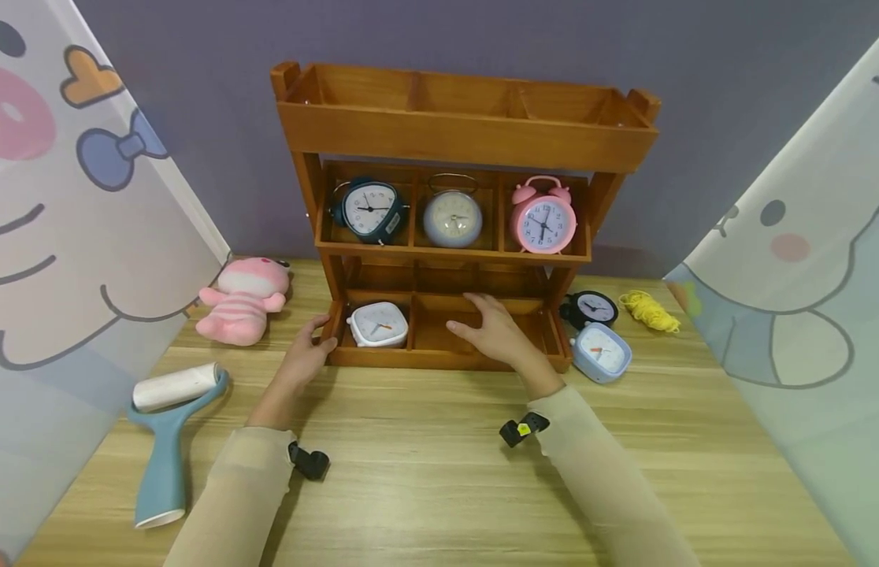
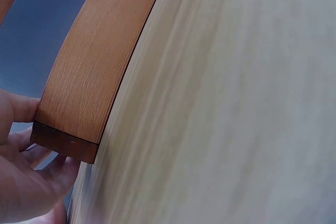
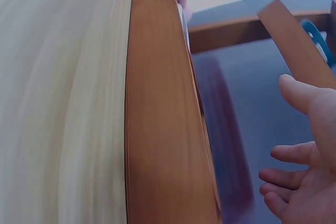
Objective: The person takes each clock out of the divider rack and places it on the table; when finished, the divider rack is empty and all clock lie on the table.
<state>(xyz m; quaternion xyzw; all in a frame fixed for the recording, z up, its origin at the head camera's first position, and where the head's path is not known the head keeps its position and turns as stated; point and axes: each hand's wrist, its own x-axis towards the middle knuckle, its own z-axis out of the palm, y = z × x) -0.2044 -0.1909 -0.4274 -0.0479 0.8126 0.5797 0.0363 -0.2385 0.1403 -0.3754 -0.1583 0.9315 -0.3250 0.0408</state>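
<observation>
A brown wooden tiered shelf (image 1: pixel 468 135) stands against the back wall. At the lower tier's left end, my left hand (image 1: pixel 305 356) grips the corner; in the left wrist view its thumb and curled fingers wrap the wooden end (image 2: pixel 65 145). My right hand (image 1: pixel 495 331) hovers over the lower tier's middle, thumb and fingers spread, holding nothing. A white alarm clock (image 1: pixel 379 324) sits in the lower left compartment. On the middle tier are a dark teal clock (image 1: pixel 371 209), a round grey-blue clock (image 1: pixel 453 219) and a pink twin-bell clock (image 1: pixel 544 220).
Right of the shelf lie a black clock (image 1: pixel 594 309), a light blue clock (image 1: pixel 601 352) and a yellow yarn bundle (image 1: pixel 650 311). To the left are a pink plush toy (image 1: pixel 242 303) and a blue-handled lint roller (image 1: pixel 163 457). Cartoon-printed panels flank the wooden table (image 1: pixel 418 480).
</observation>
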